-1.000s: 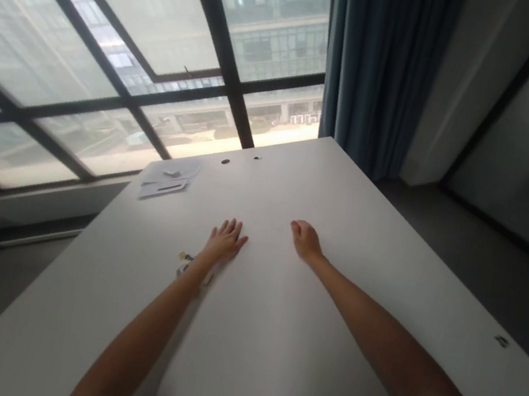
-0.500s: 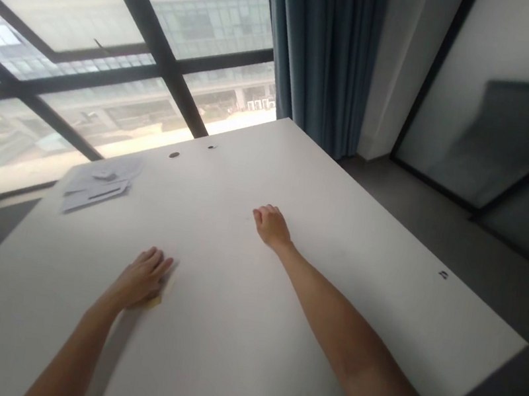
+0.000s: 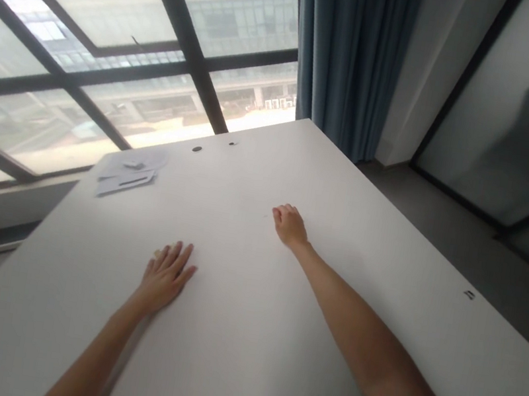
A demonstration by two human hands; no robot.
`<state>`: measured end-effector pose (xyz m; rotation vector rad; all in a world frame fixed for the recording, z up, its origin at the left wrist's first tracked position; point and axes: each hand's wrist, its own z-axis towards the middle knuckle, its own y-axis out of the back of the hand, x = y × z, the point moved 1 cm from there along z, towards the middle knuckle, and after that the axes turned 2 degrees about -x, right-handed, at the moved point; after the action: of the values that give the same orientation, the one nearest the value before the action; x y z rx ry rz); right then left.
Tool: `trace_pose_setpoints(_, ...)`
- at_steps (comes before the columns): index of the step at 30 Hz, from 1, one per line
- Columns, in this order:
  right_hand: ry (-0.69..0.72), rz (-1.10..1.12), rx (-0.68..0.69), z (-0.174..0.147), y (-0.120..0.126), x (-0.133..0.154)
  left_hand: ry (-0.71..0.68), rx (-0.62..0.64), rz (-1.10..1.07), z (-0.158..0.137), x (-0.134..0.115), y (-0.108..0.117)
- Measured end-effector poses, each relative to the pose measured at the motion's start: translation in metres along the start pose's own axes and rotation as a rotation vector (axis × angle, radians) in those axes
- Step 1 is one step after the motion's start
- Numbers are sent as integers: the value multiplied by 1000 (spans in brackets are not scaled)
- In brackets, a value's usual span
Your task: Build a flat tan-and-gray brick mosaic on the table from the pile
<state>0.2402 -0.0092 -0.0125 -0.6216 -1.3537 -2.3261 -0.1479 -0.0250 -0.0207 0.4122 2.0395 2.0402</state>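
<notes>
My left hand lies palm down on the white table, fingers stretched and slightly spread. A small pale yellowish edge peeks out by its fingertips; the rest of that thin piece is hidden beneath the hand, and I cannot tell its kind. Farther forward and to the right, my right hand rests on the tabletop with its fingers curled into a loose fist. Nothing shows in it.
White papers with a small light object and a dark pen-like strip on them lie at the table's far left. Dark round spots mark the far edge. A small black mark is near the right edge. Windows and a blue curtain stand behind.
My left hand has slid forward and its fingers have flattened out; the yellowish piece beside its thumb is now mostly covered. My right hand keeps its fist on the table. The view has shifted slightly.
</notes>
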Motion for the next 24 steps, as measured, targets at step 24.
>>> trace_pose_setpoints(24, -10, 175, -55, -3, -7, -18, -55, -481, -272, 35, -6, 35)
